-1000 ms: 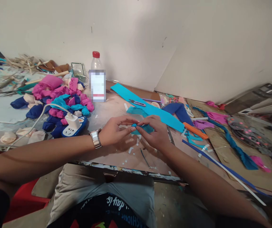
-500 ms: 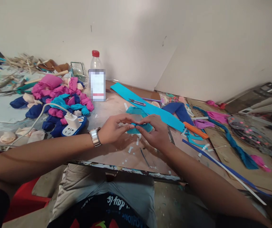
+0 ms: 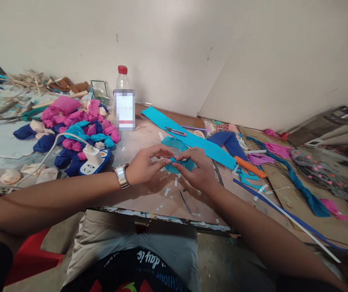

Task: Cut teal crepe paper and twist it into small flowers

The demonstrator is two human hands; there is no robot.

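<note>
Between my hands is a thin teal cloth piece (image 3: 175, 142), gathered at its middle and spread out behind and below the fingers. My left hand (image 3: 148, 164), with a metal watch at the wrist, pinches the gather from the left. From the right, my right hand (image 3: 200, 168) pinches the same gather, its fingertips almost touching the left ones. A bright blue strip (image 3: 204, 146) lies just behind, with small pink-handled snips (image 3: 177, 132) on it. The orange-handled tool (image 3: 250, 166) rests at the strip's right end.
A pile of pink and blue cloth bundles (image 3: 70, 117) lies left, beside a power strip (image 3: 96, 164) with a white plug. A red-capped bottle (image 3: 123, 81) stands behind. Right are a white stick (image 3: 301, 227), a teal cloth strip (image 3: 297, 178) and cardboard (image 3: 271, 174).
My fingertips have shifted slightly at the gather, and a little more bunched teal cloth shows between them. Both arms stay nearly in place.
</note>
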